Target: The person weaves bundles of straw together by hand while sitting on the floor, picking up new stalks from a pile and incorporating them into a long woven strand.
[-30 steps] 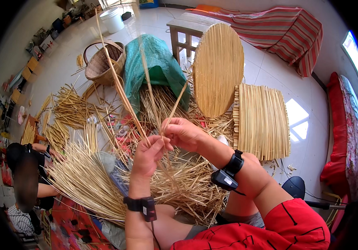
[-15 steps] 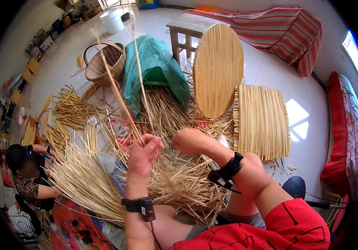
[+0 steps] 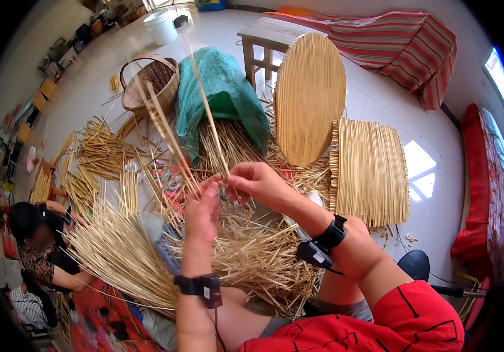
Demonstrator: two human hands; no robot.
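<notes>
My left hand is closed around several long, thin straw stalks that slant up and away; their far ends are blurred. Beside it, my right hand pinches the near end of a single pale stalk, fingertips close to the left hand's. Below both hands lies a heap of short cut stalks. A large sheaf of long stalks spreads out left of my left forearm. Ahead, a green woven sack covers more straw.
An oval mat of stalks leans against a wooden bench; a rectangular stalk mat stands to its right. Left of the sack are a wicker basket and loose stalk piles. Another person sits at lower left.
My right hand has moved left and up to meet the left hand, and now pinches a stalk's near end. The stalks have shifted slightly right.
</notes>
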